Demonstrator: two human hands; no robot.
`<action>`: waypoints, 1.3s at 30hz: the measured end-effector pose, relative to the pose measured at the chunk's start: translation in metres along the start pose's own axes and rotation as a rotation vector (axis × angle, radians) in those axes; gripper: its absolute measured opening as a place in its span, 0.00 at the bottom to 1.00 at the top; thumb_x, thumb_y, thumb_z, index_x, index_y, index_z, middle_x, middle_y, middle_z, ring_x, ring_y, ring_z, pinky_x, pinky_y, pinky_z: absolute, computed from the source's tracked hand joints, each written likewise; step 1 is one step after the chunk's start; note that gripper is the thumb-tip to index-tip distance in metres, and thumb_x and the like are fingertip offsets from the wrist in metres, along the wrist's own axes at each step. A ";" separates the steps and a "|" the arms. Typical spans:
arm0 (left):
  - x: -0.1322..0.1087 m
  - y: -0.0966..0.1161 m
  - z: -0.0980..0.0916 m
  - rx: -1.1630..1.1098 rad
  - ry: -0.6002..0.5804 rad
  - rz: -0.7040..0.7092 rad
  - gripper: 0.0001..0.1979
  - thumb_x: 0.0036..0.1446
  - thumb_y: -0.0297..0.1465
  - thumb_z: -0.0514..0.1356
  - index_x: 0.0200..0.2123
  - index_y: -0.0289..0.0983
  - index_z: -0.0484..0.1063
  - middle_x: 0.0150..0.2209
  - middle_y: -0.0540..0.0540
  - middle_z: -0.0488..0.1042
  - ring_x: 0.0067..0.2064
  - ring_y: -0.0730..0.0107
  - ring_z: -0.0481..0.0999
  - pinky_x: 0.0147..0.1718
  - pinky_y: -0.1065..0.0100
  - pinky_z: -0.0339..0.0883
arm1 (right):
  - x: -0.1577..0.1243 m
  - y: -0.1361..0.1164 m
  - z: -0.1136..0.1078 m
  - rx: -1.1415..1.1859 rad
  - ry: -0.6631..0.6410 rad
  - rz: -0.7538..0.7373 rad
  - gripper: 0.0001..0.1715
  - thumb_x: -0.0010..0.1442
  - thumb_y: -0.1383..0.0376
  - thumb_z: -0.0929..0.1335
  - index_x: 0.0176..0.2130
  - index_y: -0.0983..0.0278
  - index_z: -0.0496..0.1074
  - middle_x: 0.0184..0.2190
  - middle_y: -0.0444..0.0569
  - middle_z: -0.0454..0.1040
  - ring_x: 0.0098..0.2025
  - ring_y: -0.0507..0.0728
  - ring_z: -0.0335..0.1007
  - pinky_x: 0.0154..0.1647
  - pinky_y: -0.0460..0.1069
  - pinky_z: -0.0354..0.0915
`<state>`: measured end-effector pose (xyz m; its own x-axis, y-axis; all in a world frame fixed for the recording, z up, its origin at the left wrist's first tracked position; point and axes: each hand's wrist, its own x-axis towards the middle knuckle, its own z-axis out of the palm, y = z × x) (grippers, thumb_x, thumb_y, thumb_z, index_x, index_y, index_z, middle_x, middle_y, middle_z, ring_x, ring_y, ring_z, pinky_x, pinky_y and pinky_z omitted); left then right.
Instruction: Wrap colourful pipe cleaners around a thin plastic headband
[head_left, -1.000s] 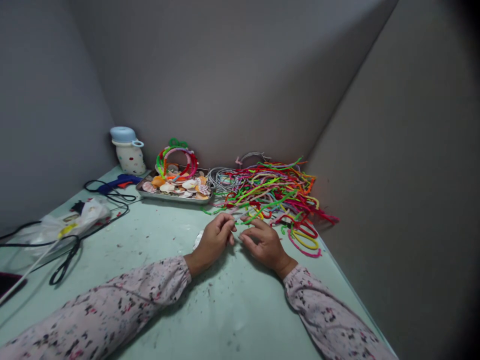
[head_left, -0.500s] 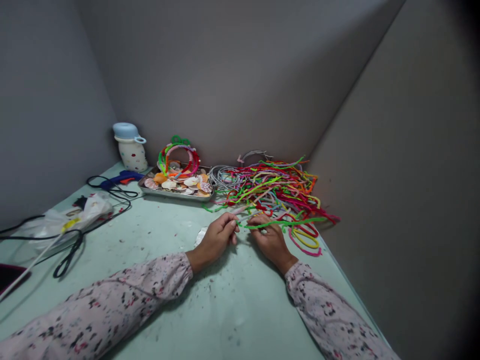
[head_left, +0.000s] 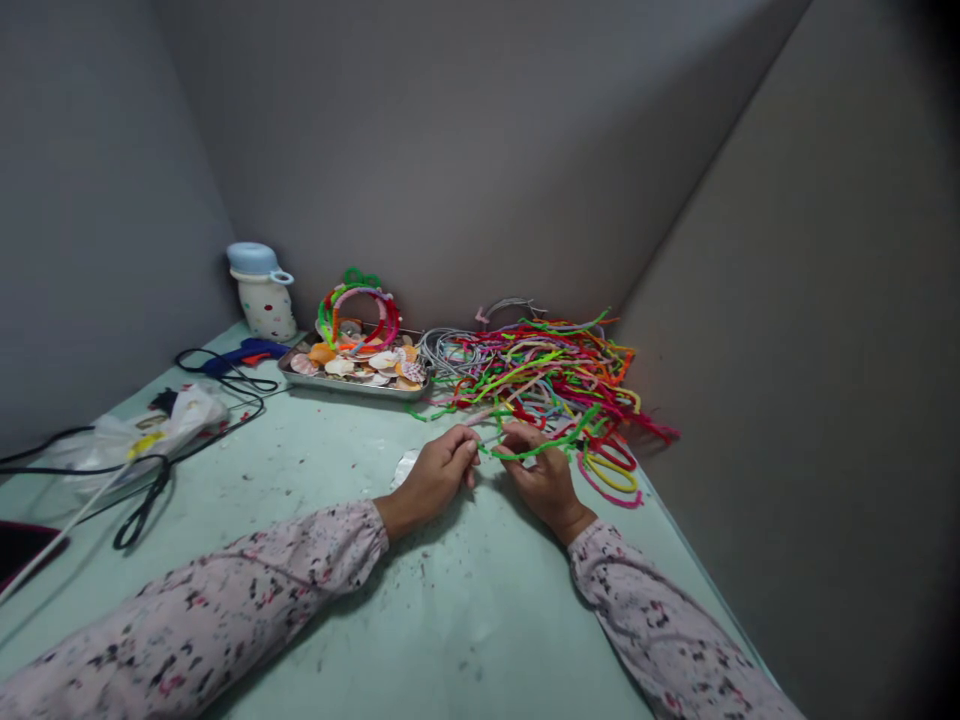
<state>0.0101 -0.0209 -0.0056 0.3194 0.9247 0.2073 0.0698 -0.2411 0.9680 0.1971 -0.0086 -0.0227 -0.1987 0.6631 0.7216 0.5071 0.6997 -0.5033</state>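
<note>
In the head view my left hand point(head_left: 444, 465) is closed, with the end of a green pipe cleaner point(head_left: 566, 440) at its thumb and fingertip. My right hand point(head_left: 541, 478) pinches the same pipe cleaner a short way to the right. Its loose end runs on past the right hand and curves upward. A thin pale strand shows just behind the fingers; whether either hand grips it I cannot tell. Right behind the hands lies a tangled heap of many-coloured pipe cleaners point(head_left: 547, 365). Beside my left wrist is a small whitish piece point(head_left: 405, 468), partly covered.
A metal tray point(head_left: 352, 388) holds shells, with several colourful wrapped hoops point(head_left: 358, 315) on them. Grey wire coils point(head_left: 450, 352) lie beside it. Further left are a bottle point(head_left: 266, 300), a blue glue gun point(head_left: 244, 355), black cables point(head_left: 139, 515) and a plastic bag point(head_left: 187, 415).
The green pipe cleaner's loose end has swung upward and left, from nearly straight to curved. My right fingers have shifted slightly on it; my left hand stays nearly in place.
</note>
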 end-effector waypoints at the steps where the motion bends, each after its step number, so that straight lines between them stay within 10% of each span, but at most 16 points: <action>1: 0.000 0.000 0.000 0.019 -0.007 0.001 0.12 0.62 0.37 0.49 0.34 0.37 0.66 0.23 0.52 0.68 0.23 0.76 0.67 0.25 0.73 0.59 | 0.000 0.001 0.001 0.004 -0.003 0.005 0.17 0.60 0.65 0.68 0.50 0.59 0.67 0.34 0.46 0.75 0.33 0.54 0.72 0.37 0.50 0.69; 39: 0.005 0.003 -0.003 -0.173 -0.227 -0.231 0.12 0.57 0.37 0.53 0.28 0.35 0.65 0.20 0.49 0.71 0.17 0.78 0.66 0.17 0.74 0.51 | -0.001 -0.009 -0.004 0.037 -0.161 0.145 0.09 0.60 0.64 0.65 0.42 0.62 0.70 0.33 0.47 0.75 0.32 0.53 0.72 0.35 0.48 0.68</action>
<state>0.0093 -0.0162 -0.0012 0.5170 0.8552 -0.0373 0.0100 0.0375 0.9992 0.1961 -0.0169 -0.0168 -0.2593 0.7892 0.5567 0.5093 0.6015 -0.6155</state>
